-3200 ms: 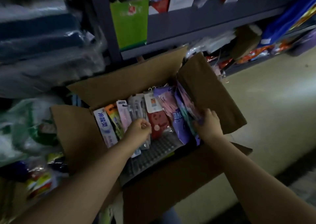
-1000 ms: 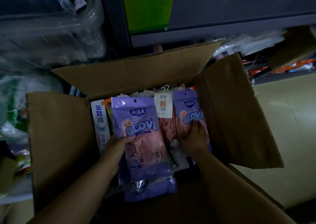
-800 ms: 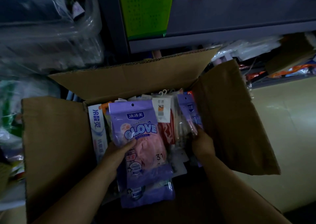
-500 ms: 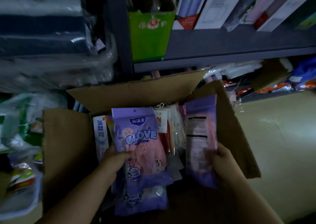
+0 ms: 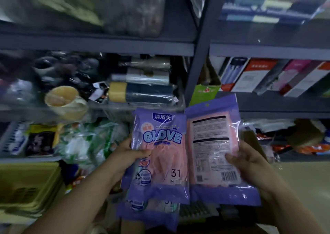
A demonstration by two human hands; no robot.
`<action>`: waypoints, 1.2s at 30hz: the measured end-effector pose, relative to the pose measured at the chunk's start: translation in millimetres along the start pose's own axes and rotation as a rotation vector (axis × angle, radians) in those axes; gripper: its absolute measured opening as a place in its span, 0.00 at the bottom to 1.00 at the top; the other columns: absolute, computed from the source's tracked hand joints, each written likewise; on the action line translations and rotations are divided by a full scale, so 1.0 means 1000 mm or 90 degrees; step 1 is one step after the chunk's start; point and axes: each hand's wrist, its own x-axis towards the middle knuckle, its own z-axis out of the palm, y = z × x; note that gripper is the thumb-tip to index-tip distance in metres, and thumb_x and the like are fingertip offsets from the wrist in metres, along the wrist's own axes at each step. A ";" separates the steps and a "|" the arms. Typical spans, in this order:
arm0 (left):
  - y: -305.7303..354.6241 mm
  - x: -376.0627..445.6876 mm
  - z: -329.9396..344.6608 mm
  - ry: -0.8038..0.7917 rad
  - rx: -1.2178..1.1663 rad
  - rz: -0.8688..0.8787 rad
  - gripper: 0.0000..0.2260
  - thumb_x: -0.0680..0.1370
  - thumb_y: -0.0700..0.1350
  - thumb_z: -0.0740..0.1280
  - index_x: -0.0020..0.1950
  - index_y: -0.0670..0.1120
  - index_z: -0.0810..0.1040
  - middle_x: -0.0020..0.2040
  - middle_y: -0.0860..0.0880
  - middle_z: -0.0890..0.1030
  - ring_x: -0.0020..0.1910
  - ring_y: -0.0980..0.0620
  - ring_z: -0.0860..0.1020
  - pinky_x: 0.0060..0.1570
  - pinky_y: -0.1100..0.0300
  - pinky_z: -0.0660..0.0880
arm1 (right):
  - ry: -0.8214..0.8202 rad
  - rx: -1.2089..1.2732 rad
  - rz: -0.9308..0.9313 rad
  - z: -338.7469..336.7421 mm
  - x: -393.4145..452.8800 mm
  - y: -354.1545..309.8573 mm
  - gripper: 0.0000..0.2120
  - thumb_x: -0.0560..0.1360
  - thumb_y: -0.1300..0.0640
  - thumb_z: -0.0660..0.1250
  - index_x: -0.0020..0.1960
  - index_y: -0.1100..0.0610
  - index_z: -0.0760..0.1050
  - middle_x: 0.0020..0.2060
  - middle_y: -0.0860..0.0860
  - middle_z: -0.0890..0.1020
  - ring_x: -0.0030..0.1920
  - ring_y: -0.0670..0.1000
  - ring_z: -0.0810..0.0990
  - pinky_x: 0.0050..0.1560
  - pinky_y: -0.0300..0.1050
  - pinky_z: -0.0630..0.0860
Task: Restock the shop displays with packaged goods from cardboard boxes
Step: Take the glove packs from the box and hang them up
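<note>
My left hand (image 5: 125,155) grips a purple packet of pink gloves (image 5: 160,155) by its left edge, front label "GLOVE" facing me; at least one more packet (image 5: 142,214) hangs behind it. My right hand (image 5: 248,160) holds a second glove packet (image 5: 214,144) with its printed back and barcode toward me. Both packets are raised side by side in front of the shelves. The cardboard box (image 5: 132,226) is almost hidden below the packets; only a brown strip shows.
Grey metal shelving (image 5: 198,64) stands ahead with an upright in the middle. Boxed goods (image 5: 267,76) fill the right shelf; wrapped rolls (image 5: 141,94) and a yellow cup (image 5: 64,101) fill the left. Yellow flat packs (image 5: 26,189) lie at lower left. Pale floor (image 5: 303,180) at right.
Both hands have lifted the glove packets up out of the box to shelf height. The view has swung upward from the box to the shelves.
</note>
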 end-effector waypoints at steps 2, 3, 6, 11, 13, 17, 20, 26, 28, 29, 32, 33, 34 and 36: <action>0.013 -0.010 -0.009 0.006 -0.013 0.020 0.15 0.69 0.29 0.72 0.50 0.44 0.79 0.44 0.45 0.85 0.41 0.46 0.83 0.44 0.55 0.79 | -0.010 -0.008 -0.021 0.012 0.005 -0.011 0.36 0.49 0.51 0.85 0.54 0.60 0.78 0.45 0.61 0.85 0.43 0.60 0.85 0.36 0.48 0.81; 0.019 -0.015 -0.013 0.008 -0.018 0.031 0.14 0.69 0.29 0.71 0.51 0.43 0.80 0.44 0.44 0.85 0.40 0.46 0.82 0.44 0.55 0.79 | -0.020 -0.008 -0.033 0.017 0.007 -0.016 0.32 0.54 0.55 0.83 0.55 0.62 0.76 0.44 0.61 0.85 0.42 0.59 0.85 0.35 0.47 0.81; 0.032 -0.030 -0.028 0.014 -0.038 0.055 0.16 0.69 0.29 0.71 0.54 0.41 0.79 0.47 0.40 0.85 0.44 0.42 0.82 0.46 0.52 0.79 | -0.071 0.001 -0.061 0.029 0.006 -0.033 0.18 0.63 0.64 0.71 0.54 0.62 0.77 0.46 0.62 0.84 0.43 0.58 0.85 0.36 0.46 0.81; 0.055 -0.064 -0.057 0.020 -0.042 0.127 0.27 0.59 0.35 0.78 0.57 0.41 0.79 0.49 0.40 0.84 0.49 0.36 0.82 0.55 0.39 0.76 | -0.169 -0.007 -0.099 0.043 0.001 -0.059 0.23 0.60 0.60 0.78 0.54 0.60 0.80 0.51 0.65 0.82 0.48 0.62 0.84 0.41 0.50 0.81; 0.067 -0.080 -0.067 0.046 -0.060 0.167 0.31 0.55 0.37 0.80 0.57 0.41 0.79 0.49 0.39 0.84 0.47 0.36 0.82 0.52 0.41 0.77 | -0.203 -0.006 -0.110 0.051 0.002 -0.071 0.30 0.55 0.56 0.84 0.55 0.60 0.80 0.52 0.67 0.82 0.49 0.64 0.83 0.42 0.52 0.81; 0.099 -0.110 -0.088 0.069 -0.103 0.227 0.35 0.51 0.41 0.79 0.58 0.41 0.79 0.50 0.37 0.84 0.47 0.33 0.82 0.54 0.36 0.75 | -0.265 -0.028 -0.175 0.083 -0.001 -0.106 0.30 0.50 0.54 0.86 0.51 0.58 0.82 0.50 0.66 0.82 0.45 0.62 0.84 0.40 0.50 0.81; 0.128 -0.129 -0.103 0.080 -0.120 0.296 0.31 0.51 0.41 0.78 0.54 0.41 0.81 0.49 0.35 0.83 0.46 0.32 0.82 0.52 0.37 0.76 | -0.287 -0.038 -0.211 0.106 -0.002 -0.139 0.23 0.58 0.56 0.82 0.51 0.57 0.82 0.50 0.64 0.83 0.46 0.62 0.84 0.40 0.51 0.81; 0.190 -0.154 -0.142 0.106 -0.110 0.412 0.41 0.39 0.49 0.84 0.50 0.41 0.82 0.48 0.35 0.83 0.41 0.37 0.83 0.36 0.50 0.81 | -0.311 -0.046 -0.318 0.160 -0.005 -0.210 0.15 0.68 0.63 0.72 0.54 0.55 0.79 0.50 0.64 0.83 0.46 0.63 0.84 0.41 0.53 0.82; 0.210 -0.158 -0.157 0.109 -0.114 0.429 0.41 0.36 0.49 0.83 0.48 0.41 0.83 0.46 0.35 0.84 0.38 0.38 0.83 0.34 0.51 0.81 | -0.290 -0.017 -0.329 0.179 -0.001 -0.237 0.17 0.68 0.65 0.66 0.55 0.54 0.79 0.47 0.61 0.85 0.43 0.59 0.85 0.39 0.50 0.83; 0.219 -0.160 -0.163 0.111 -0.113 0.436 0.40 0.36 0.49 0.83 0.47 0.41 0.83 0.45 0.36 0.84 0.37 0.38 0.83 0.33 0.50 0.80 | -0.280 -0.017 -0.343 0.189 0.004 -0.251 0.19 0.68 0.64 0.65 0.58 0.53 0.78 0.48 0.59 0.85 0.43 0.58 0.85 0.41 0.50 0.83; 0.245 -0.158 -0.183 0.124 -0.104 0.444 0.38 0.40 0.46 0.84 0.49 0.41 0.83 0.44 0.36 0.84 0.35 0.39 0.83 0.33 0.48 0.81 | -0.230 -0.050 -0.358 0.217 0.031 -0.286 0.21 0.71 0.66 0.66 0.63 0.57 0.76 0.52 0.60 0.84 0.50 0.60 0.83 0.54 0.56 0.80; 0.253 -0.156 -0.188 0.129 -0.097 0.440 0.34 0.47 0.43 0.83 0.52 0.40 0.82 0.45 0.36 0.84 0.36 0.38 0.83 0.36 0.46 0.81 | -0.195 -0.074 -0.354 0.226 0.043 -0.296 0.19 0.73 0.67 0.65 0.63 0.58 0.76 0.51 0.60 0.84 0.48 0.58 0.83 0.52 0.54 0.81; 0.261 -0.154 -0.193 0.136 -0.098 0.441 0.28 0.56 0.39 0.80 0.54 0.39 0.80 0.45 0.35 0.84 0.36 0.38 0.83 0.39 0.44 0.81 | -0.154 -0.101 -0.351 0.234 0.053 -0.303 0.17 0.75 0.68 0.64 0.62 0.59 0.75 0.49 0.59 0.84 0.44 0.56 0.84 0.46 0.50 0.82; 0.273 -0.147 -0.202 0.142 -0.099 0.440 0.19 0.64 0.32 0.72 0.54 0.39 0.80 0.46 0.35 0.83 0.36 0.39 0.83 0.42 0.42 0.79 | -0.063 -0.144 -0.361 0.245 0.082 -0.316 0.15 0.75 0.69 0.66 0.61 0.62 0.75 0.47 0.59 0.84 0.36 0.52 0.84 0.35 0.42 0.81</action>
